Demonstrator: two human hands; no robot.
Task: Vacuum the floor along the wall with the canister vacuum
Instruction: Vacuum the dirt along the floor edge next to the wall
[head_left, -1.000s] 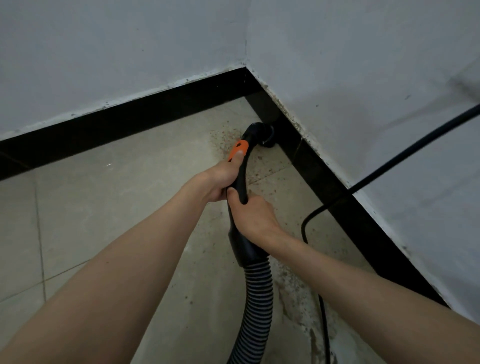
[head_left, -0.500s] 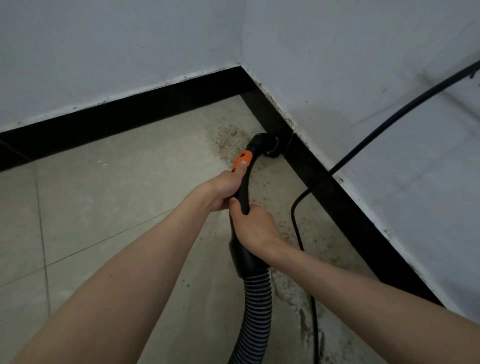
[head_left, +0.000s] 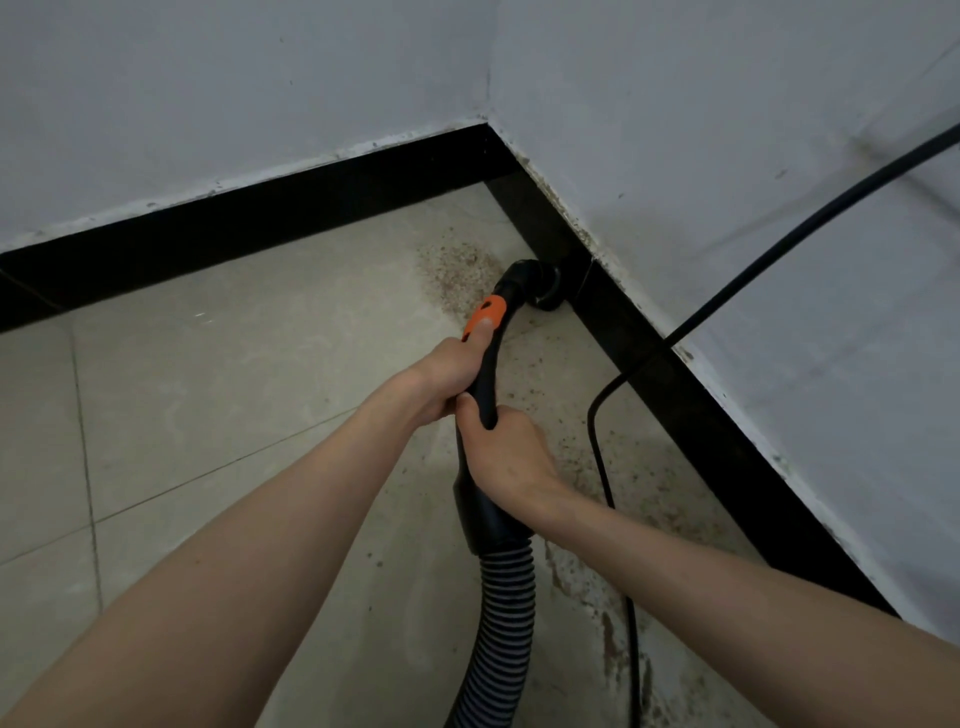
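Left hand (head_left: 441, 376): fingers curled round the upper part of the black vacuum handle (head_left: 496, 364), thumb lying along the orange slider (head_left: 485, 316). Right hand (head_left: 506, 457): wrapped round the same handle just below the left, thumb up against the tube. White walls (head_left: 234, 93): two, meeting at a corner in the upper middle, scuffed along the bottom edge. Tiled floor (head_left: 234, 364): beige, with thin grout lines. Black skirting board (head_left: 249, 228): runs along the foot of both walls. Ribbed hose (head_left: 501, 634): black and grey, runs from the handle's lower end down out of view. Power cord (head_left: 737, 283): black, slants across the right wall, then bends down onto the floor beside the skirting. Nozzle (head_left: 540, 288): black, at the handle's far end, down on the floor and up against the right-hand skirting, near the corner. Dirt (head_left: 454, 270): brown specks on the tiles just left of the nozzle and along the right skirting.
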